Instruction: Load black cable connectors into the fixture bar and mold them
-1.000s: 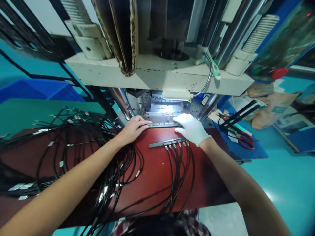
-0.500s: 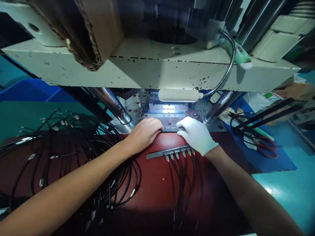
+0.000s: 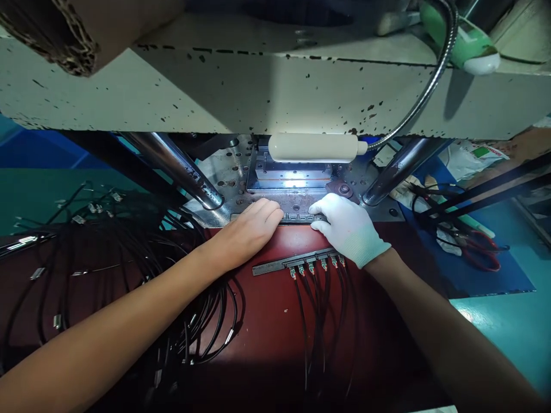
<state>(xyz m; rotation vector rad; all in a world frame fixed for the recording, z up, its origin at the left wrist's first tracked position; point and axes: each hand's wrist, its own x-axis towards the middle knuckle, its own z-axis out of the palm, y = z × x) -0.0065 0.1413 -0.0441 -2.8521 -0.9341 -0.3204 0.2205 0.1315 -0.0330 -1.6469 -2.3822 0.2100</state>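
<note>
A slotted dark metal bar [image 3: 298, 218] lies along the front edge of the press's steel bed. Bare, my left hand [image 3: 253, 232] has its fingers closed over the bar's left part, hiding much of it. My right hand [image 3: 348, 226], in a white glove, pinches the right part between thumb and fingers. Closer to me, a second dark bar [image 3: 270, 267] rests slightly tilted on the red mat. Several black cables [image 3: 316, 321] run toward me from the small metal connectors [image 3: 312, 268] set along it.
A cream tube lamp [image 3: 313, 148] on a flexible metal neck lights the metal die block [image 3: 294, 175]. Chrome posts [image 3: 183, 172] flank the bed beneath a chipped cream beam [image 3: 241, 92]. Bundled black cables [image 3: 142, 246] cover the left; red-handled scissors [image 3: 482, 250] lie right on a blue mat.
My view has come nearer and tipped lower, so the press looks larger. Both hands keep their places on the slotted bar, and the cabled bar stays put.
</note>
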